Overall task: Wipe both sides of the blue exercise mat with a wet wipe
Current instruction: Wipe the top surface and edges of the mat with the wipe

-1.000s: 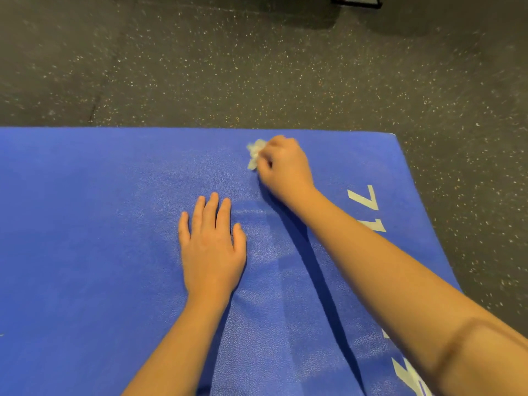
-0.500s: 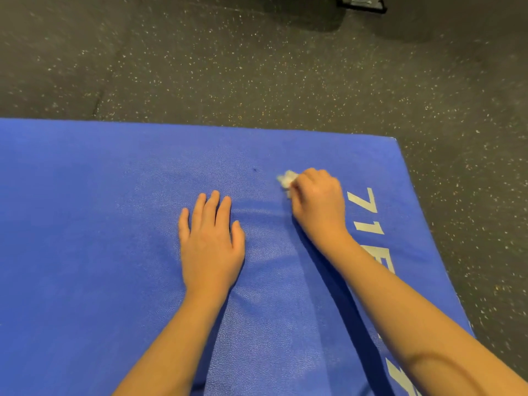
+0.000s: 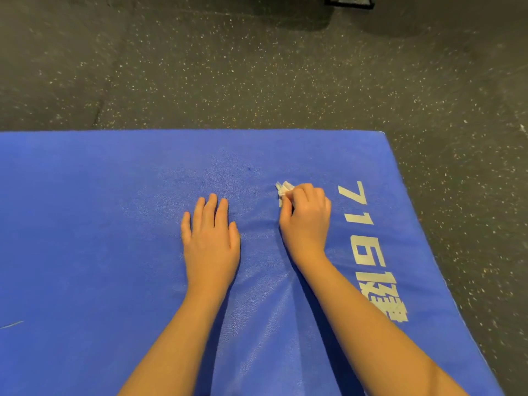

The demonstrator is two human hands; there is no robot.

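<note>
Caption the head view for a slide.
The right hand holds a crumpled wet wipe against the blue mat while the left hand lies flat beside it.

Blue exercise mat (image 3: 100, 252) flat on floor; crumpled white wet wipe (image 3: 283, 190) on top.

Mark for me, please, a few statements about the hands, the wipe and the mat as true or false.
1. The right hand grips a crumpled wet wipe against the blue mat. True.
2. The left hand holds a second wipe. False: it lies flat on the mat, holding nothing.
3. The white lettering is left of the left hand. False: the white lettering is right of the right hand.
4. The left hand's fingers are straight. True.
</note>
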